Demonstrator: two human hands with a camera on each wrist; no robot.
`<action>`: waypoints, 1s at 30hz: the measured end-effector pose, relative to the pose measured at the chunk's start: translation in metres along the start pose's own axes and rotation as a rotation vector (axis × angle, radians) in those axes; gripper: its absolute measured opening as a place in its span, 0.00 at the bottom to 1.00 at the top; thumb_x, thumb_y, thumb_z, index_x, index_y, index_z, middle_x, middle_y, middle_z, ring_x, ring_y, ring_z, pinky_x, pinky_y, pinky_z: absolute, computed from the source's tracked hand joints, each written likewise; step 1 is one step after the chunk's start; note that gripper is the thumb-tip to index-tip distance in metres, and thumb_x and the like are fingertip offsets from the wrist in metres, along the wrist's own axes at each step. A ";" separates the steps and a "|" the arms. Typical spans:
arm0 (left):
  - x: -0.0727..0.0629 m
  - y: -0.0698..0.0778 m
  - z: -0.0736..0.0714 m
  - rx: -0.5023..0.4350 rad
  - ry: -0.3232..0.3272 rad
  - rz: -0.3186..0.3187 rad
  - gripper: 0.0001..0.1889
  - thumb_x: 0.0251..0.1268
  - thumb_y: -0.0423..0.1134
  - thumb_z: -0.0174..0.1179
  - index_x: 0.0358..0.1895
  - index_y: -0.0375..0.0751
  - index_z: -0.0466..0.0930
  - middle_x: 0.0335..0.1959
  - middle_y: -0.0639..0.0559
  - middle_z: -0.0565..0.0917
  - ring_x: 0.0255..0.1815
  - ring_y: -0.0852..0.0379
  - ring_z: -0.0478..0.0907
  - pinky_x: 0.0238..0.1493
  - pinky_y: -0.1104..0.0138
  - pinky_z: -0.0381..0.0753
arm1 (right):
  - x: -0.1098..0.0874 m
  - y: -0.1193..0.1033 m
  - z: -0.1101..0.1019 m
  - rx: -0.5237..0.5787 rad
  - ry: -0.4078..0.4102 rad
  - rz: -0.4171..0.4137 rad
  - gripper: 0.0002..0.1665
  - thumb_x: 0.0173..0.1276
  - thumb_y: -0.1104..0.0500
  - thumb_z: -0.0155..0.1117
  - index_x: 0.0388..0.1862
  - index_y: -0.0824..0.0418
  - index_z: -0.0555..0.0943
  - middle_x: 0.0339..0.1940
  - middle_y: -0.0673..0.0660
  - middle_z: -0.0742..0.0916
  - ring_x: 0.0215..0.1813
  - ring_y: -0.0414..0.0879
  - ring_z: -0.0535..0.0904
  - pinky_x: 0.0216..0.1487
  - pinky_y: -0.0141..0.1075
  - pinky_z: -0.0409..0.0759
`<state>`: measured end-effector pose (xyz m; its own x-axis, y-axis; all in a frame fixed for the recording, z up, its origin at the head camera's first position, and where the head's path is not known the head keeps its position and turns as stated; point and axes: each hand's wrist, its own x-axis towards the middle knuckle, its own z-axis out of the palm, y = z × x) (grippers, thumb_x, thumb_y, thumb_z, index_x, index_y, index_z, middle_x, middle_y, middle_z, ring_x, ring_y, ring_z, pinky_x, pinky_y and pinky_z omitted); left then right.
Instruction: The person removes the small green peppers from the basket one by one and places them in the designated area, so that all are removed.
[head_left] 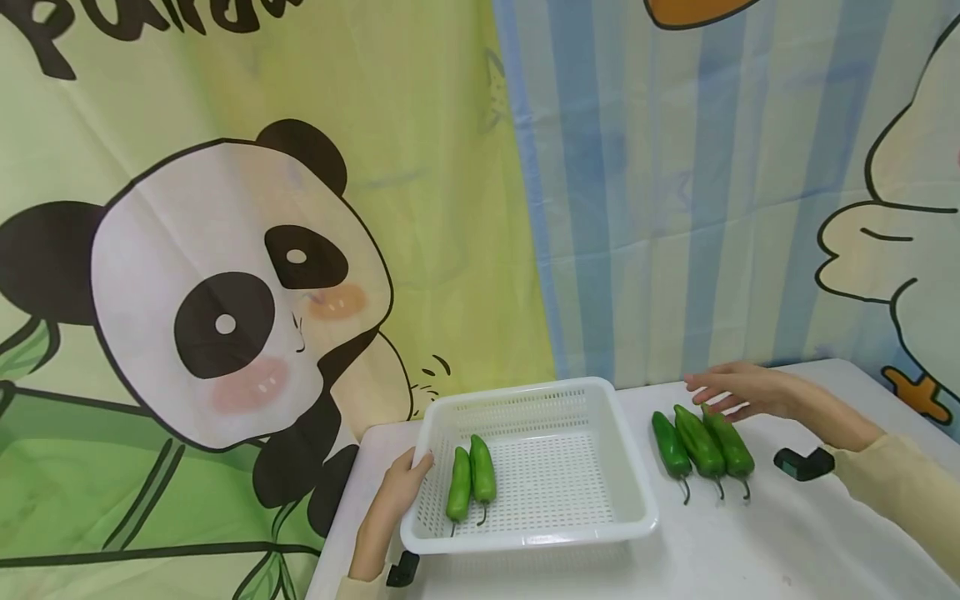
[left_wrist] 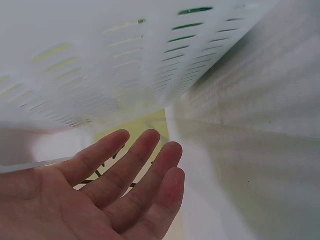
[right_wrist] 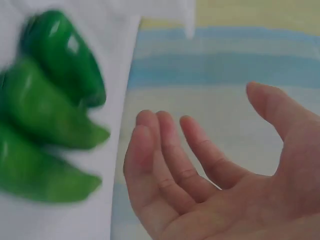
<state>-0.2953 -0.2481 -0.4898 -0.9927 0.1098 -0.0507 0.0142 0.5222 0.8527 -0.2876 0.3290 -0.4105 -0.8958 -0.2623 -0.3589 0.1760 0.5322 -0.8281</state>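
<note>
A white plastic basket with slotted walls stands on the table, with two green peppers lying in its left part. My left hand holds the basket's left rim, thumb over the edge; in the left wrist view its fingers extend outside the slotted wall. Three green peppers lie side by side to the right of the basket, stems toward me. Over their far ends hovers my right hand. In the right wrist view that hand has loosely bent, spread fingers with nothing between them, beside the peppers.
The white table runs under everything and ends at a fabric backdrop with a panda and blue stripes. Black straps with small devices sit at both wrists.
</note>
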 end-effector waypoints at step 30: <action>0.000 0.000 -0.001 -0.018 -0.010 -0.011 0.29 0.81 0.51 0.47 0.74 0.36 0.63 0.54 0.30 0.84 0.37 0.45 0.89 0.30 0.58 0.91 | 0.059 -0.100 0.142 0.347 -0.306 -0.053 0.30 0.77 0.40 0.55 0.62 0.62 0.77 0.55 0.58 0.86 0.54 0.52 0.85 0.50 0.40 0.85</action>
<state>-0.2954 -0.2492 -0.4894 -0.9914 0.1130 -0.0655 0.0010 0.5082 0.8612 -0.2999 0.1460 -0.4100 -0.7545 -0.5351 -0.3799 0.3063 0.2249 -0.9250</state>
